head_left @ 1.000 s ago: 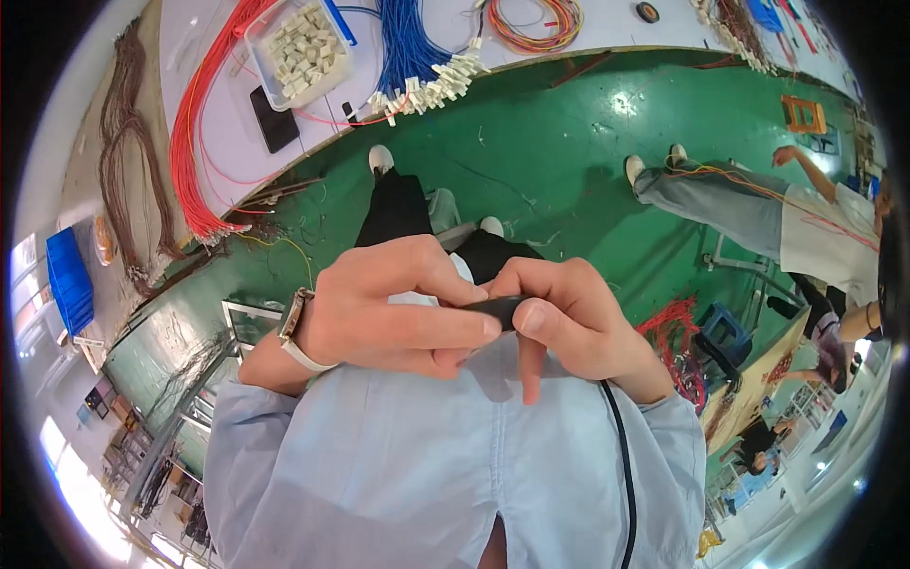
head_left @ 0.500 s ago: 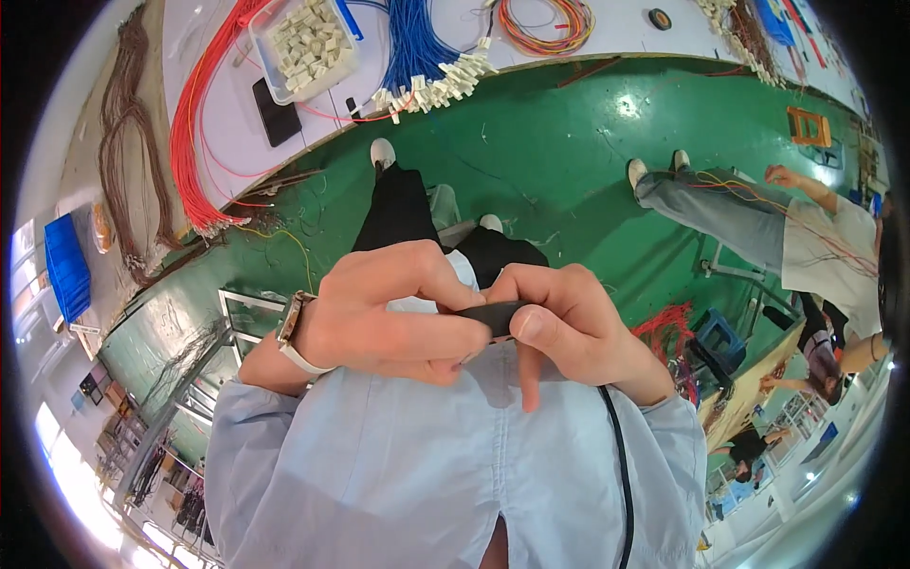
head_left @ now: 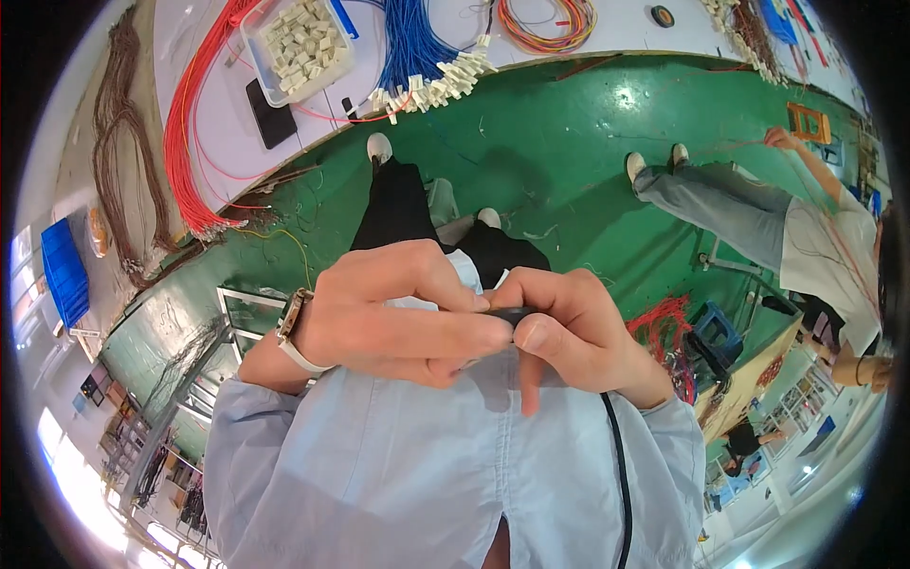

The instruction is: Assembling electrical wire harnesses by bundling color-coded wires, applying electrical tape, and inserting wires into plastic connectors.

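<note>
**A:** What's around you?

**B:** White worktop (head_left: 616,33) up top: red wire bundle (head_left: 194,142) by its left end, blue wires (head_left: 412,43) mid-edge, clear tray of white connectors (head_left: 299,43) between them.

**A:** And your grip?

**B:** My left hand (head_left: 398,313) and right hand (head_left: 569,327) are both pinched shut on a small black part (head_left: 512,313), held against my chest, well away from the worktop.

I pinch a small black piece (head_left: 512,316) between my left hand (head_left: 398,313) and right hand (head_left: 578,332), close to my chest (mostly hidden by my fingertips, so its shape stays unclear). It lies roughly level.
</note>
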The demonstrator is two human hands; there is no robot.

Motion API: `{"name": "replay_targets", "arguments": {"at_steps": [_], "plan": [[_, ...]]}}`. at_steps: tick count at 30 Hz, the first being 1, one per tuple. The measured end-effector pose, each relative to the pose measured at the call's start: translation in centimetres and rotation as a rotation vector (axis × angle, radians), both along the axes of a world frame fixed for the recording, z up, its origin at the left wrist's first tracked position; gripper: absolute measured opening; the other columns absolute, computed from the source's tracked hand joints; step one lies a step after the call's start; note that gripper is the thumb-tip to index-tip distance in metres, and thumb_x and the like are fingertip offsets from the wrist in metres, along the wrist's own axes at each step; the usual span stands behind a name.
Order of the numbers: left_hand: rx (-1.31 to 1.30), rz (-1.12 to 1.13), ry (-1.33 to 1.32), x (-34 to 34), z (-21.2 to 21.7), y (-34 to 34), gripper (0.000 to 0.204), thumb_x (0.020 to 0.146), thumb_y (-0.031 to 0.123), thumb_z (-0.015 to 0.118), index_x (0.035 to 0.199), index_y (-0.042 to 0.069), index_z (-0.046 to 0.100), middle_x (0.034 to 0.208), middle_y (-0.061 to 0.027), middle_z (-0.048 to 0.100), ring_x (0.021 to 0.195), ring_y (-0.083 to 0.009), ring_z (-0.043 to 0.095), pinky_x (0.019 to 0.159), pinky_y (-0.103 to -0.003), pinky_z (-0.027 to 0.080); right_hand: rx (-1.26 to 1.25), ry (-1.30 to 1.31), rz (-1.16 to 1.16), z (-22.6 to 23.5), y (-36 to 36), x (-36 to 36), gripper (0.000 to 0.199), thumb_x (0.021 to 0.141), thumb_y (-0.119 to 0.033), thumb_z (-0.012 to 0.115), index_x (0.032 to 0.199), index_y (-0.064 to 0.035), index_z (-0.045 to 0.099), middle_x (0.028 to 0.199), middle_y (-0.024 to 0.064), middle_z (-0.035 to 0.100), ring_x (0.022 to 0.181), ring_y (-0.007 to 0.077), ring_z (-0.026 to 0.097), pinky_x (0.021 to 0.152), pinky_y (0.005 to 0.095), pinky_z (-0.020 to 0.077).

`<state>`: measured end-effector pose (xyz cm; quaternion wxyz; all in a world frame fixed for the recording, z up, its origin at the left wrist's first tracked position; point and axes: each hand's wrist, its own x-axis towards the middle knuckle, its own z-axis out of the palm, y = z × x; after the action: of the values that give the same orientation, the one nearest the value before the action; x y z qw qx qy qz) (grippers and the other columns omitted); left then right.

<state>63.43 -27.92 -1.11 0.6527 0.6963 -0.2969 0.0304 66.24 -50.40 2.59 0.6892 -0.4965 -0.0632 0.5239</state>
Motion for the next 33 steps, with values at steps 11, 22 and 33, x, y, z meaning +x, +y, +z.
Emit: {"name": "replay_targets", "arguments": {"at_steps": [11, 22, 33], "plan": [[0.063, -0.008, 0.084, 1.1, -0.4, -0.2, 0.036, 0.066, 0.02, 0.087, 0.076, 0.008, 0.055, 0.091, -0.0129, 0.066, 0.071, -0.0205, 0.061, 0.059, -0.028, 0.05, -0.161, -0.139, -0.055, -0.5, -0.7, 0.7, 0.03, 0.099, -0.026, 0.054, 0.106, 0.0032, 0.058, 0.074, 0.0053, 0.064, 0.052, 0.0116, 0.066, 0.045, 0.0221, 0.045], [0.392, -0.238, 0.202, 2.5, 1.0, -0.3, 0.019, 0.074, -0.004, 0.065, 0.082, 0.001, 0.049, 0.1, -0.016, 0.056, 0.078, -0.0246, 0.059, 0.063, -0.03, 0.049, -0.347, -0.488, -0.097, -1.1, -0.5, -0.7, 0.034, 0.094, -0.03, 0.061, 0.107, 0.0025, 0.059, 0.094, 0.015, 0.068, 0.053, 0.0163, 0.066, 0.05, 0.0263, 0.0492], [0.246, 0.092, 0.179, 1.9, -1.6, -0.9, 0.014, 0.071, -0.002, 0.06, 0.08, 0.001, 0.05, 0.079, -0.0093, 0.053, 0.065, -0.025, 0.051, 0.054, -0.032, 0.044, -0.339, -0.976, -0.343, -3.2, -0.9, -1.6, 0.027, 0.078, -0.021, 0.077, 0.087, -0.0024, 0.061, 0.117, 0.0146, 0.064, 0.068, 0.0175, 0.067, 0.057, 0.0285, 0.0529]]}}
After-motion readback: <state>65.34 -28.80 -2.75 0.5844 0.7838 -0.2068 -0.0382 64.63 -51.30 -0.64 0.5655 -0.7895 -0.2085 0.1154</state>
